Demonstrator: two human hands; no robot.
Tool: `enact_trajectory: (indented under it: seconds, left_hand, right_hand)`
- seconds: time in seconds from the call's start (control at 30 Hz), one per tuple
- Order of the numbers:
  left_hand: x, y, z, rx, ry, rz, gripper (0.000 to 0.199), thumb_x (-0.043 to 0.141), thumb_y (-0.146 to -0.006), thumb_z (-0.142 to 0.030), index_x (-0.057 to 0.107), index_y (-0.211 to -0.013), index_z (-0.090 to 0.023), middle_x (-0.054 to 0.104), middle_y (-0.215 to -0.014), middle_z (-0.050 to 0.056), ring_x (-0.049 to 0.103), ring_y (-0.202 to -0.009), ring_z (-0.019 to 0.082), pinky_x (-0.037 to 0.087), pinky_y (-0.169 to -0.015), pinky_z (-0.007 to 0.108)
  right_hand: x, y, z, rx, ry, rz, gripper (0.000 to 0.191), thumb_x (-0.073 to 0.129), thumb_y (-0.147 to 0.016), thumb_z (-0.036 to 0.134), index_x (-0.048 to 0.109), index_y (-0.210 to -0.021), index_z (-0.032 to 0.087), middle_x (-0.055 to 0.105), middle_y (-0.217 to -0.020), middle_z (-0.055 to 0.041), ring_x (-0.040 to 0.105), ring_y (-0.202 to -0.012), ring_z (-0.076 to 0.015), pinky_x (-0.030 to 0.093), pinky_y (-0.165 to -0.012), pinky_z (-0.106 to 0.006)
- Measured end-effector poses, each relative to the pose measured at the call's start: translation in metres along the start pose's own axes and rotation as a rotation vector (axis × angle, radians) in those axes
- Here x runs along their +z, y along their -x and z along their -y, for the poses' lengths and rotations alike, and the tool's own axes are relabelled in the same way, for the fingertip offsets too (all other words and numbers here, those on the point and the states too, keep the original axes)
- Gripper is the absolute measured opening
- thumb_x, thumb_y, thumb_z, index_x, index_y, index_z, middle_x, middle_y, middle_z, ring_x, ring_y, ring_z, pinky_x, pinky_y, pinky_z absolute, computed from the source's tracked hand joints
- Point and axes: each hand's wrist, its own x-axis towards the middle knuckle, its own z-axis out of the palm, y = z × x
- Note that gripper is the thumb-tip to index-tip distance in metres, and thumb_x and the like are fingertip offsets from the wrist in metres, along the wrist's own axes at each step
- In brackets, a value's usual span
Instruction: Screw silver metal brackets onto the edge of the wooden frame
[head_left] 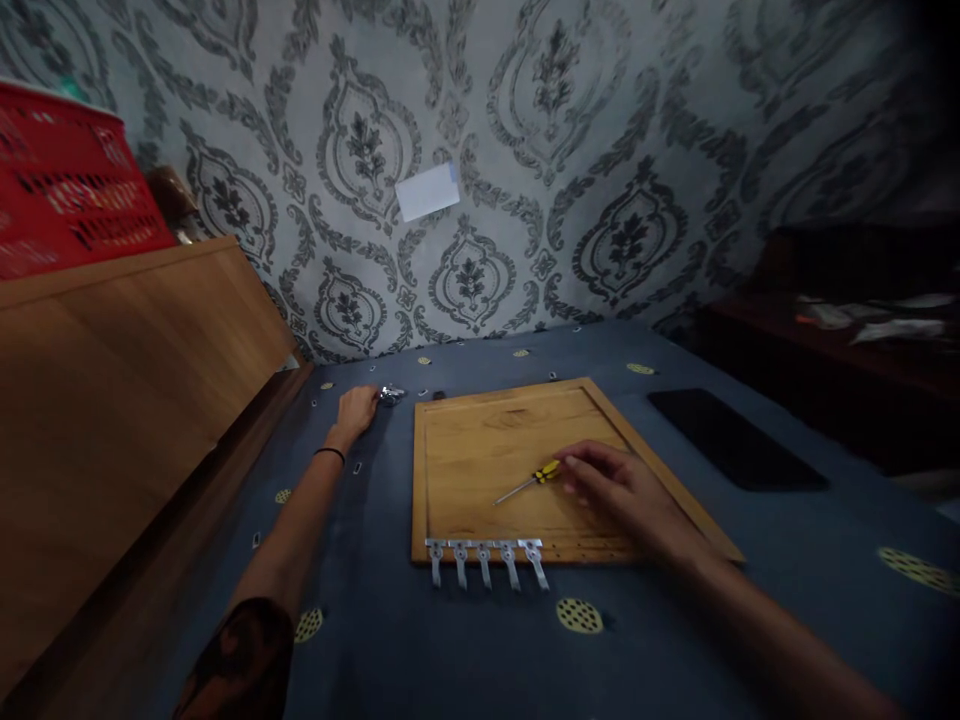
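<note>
right hand [611, 488] holds one screwdriver [544, 473]; five metal hooks [484, 566]

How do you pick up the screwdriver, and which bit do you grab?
Best by its yellow-and-black handle, probably from the right, where the right hand pinches its end. The handle is the thicker part, and the screwdriver's thin shaft points left and toward the person, so the fingers stay clear of the tip.
</note>
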Motion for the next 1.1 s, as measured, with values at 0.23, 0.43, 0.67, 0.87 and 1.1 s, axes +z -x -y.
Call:
enact_trajectory:
  seconds: [0.23,0.43,0.67,0.87,1.1]
  left_hand:
    - [-0.018,0.034,-0.013,0.138,0.057,-0.054,0.034,0.061,-0.097,-0.036,0.060,-0.126,-0.018,0.061,-0.129,0.011,0.064,-0.110,0.024,0.056,-0.092,0.045]
    - [-0.027,0.086,-0.044,0.205,0.301,-0.082,0.030,0.061,-0.098,-0.036,0.062,-0.120,-0.017,0.065,-0.120,0.009,0.066,-0.101,0.021,0.058,-0.087,0.042]
    - [-0.062,0.157,-0.123,0.422,0.662,0.142,0.013,0.057,-0.094,-0.027,0.065,-0.099,-0.018,0.069,-0.087,0.002,0.066,-0.081,0.015,0.051,-0.069,0.025]
    - [-0.080,0.205,-0.167,0.462,0.934,0.599,0.016,0.059,-0.094,-0.030,0.064,-0.104,-0.018,0.067,-0.094,0.003,0.061,-0.086,0.015,0.046,-0.071,0.025]
    - [-0.056,0.241,-0.181,0.385,1.012,0.884,0.013,0.057,-0.092,-0.028,0.062,-0.101,-0.020,0.062,-0.093,0.003,0.057,-0.087,0.016,0.044,-0.075,0.028]
  right_hand:
    - [0.001,0.001,0.001,0.029,-0.057,-0.001,0.040,0.075,-0.068,0.058,0.069,-0.080,0.020,0.064,-0.059,-0.0017,0.056,-0.050,-0.0160,0.045,-0.048,-0.029]
    - [0.006,0.010,0.006,-0.190,0.144,0.019,0.034,0.067,-0.081,0.054,0.070,-0.083,0.020,0.068,-0.066,-0.0043,0.063,-0.062,-0.0201,0.050,-0.056,-0.032]
    - [0.018,0.057,0.040,-0.768,0.474,0.157,0.036,0.059,-0.096,0.027,0.061,-0.132,0.026,0.072,-0.091,-0.0052,0.067,-0.068,-0.0169,0.056,-0.063,-0.031]
    - [0.018,0.126,0.046,-0.754,0.615,0.218,0.027,0.049,-0.103,0.022,0.064,-0.124,0.019,0.074,-0.097,-0.0080,0.073,-0.080,-0.0180,0.058,-0.068,-0.029]
    - [0.019,0.204,0.029,-0.339,0.310,0.322,0.014,0.057,-0.100,0.022,0.068,-0.107,0.023,0.076,-0.095,-0.0026,0.072,-0.084,-0.0145,0.056,-0.076,-0.027]
